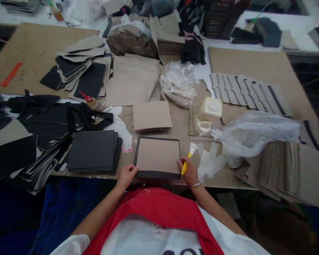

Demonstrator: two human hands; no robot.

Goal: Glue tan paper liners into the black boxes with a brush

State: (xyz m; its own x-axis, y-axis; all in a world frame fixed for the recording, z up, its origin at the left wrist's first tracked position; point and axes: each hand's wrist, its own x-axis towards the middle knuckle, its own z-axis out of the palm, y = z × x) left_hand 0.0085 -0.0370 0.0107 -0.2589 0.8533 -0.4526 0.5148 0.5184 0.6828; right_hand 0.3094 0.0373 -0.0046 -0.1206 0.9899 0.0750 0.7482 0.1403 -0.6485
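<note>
In front of my body, a tan cardboard sheet (158, 156) lies on a black panel (159, 175), whose dark border shows around it. My left hand (127, 175) pinches the lower left corner of the cardboard sheet. At the right edge, fingers of my right hand (189, 170) touch the sheet and panel while also gripping a yellow paintbrush (185, 167). White matter coats the brush's bristles, which point up and away. Just beyond the panel sits a stack of tan cardboard (152, 115). To its left is a stack of black panels (91, 150).
A cut-open plastic jug (209, 109) stands right of centre, near a clear plastic bag (257, 131). Stacked grey boards (281, 170) overhang the front edge at right. Black pieces (42, 134) crowd the left, near a red-tipped bottle (91, 101). An orange strip (11, 74) lies far left.
</note>
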